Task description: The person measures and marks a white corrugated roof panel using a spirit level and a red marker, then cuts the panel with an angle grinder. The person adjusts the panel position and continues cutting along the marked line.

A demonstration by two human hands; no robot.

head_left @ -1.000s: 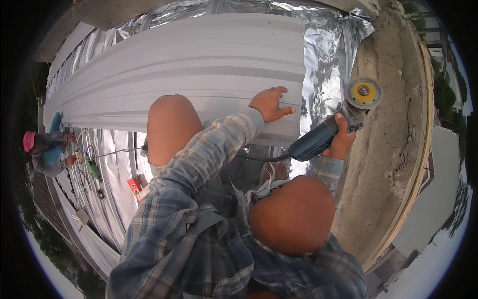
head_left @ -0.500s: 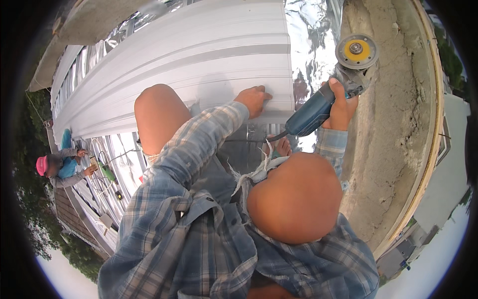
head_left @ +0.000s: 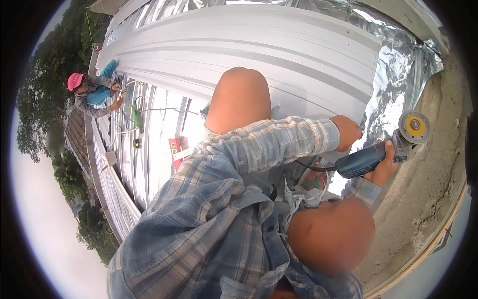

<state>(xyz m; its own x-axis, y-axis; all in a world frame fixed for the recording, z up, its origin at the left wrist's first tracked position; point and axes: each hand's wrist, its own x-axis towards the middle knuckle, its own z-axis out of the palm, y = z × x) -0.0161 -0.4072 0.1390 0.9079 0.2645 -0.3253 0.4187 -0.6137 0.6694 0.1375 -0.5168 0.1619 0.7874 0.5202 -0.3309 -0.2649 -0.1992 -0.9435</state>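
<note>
Blue housing identifies the grinder [head_left: 359, 162], located at 3 o'clock from the centre of the view. The right hand [head_left: 379, 170] grips it near the head end. Thumb: laid across the housing, tip toward 12 o'clock. Remaining fingers: wrapped round the housing, largely hidden. The disc [head_left: 415, 126], grey with a yellow centre, sits at 2 o'clock of the housing, flat face toward the camera. Concrete [head_left: 433, 199] lies behind it, between 3 and 4 o'clock; contact between the two cannot be determined. The cord [head_left: 319, 168] leaves the housing at 9 o'clock.

The left hand [head_left: 347, 133] is at 11 o'clock of the housing, near the end edge of the panel [head_left: 279, 50]. Fingers: curled and drawn together. Whether they pinch anything or touch the panel cannot be determined.

The panel, pale and ribbed, spans 10 to 2 o'clock. Foil [head_left: 391, 94] fills the space between panel and concrete, from 2 to 3 o'clock. Left knee [head_left: 239, 102]: 12 o'clock, in front of the panel. Right knee [head_left: 331, 236]: between 4 and 5 o'clock. Red block [head_left: 175, 152]: 9 o'clock. Green tool [head_left: 136, 117]: between 9 and 10 o'clock, beside the co-worker [head_left: 94, 94], who wears a pink cap [head_left: 75, 81].
</note>
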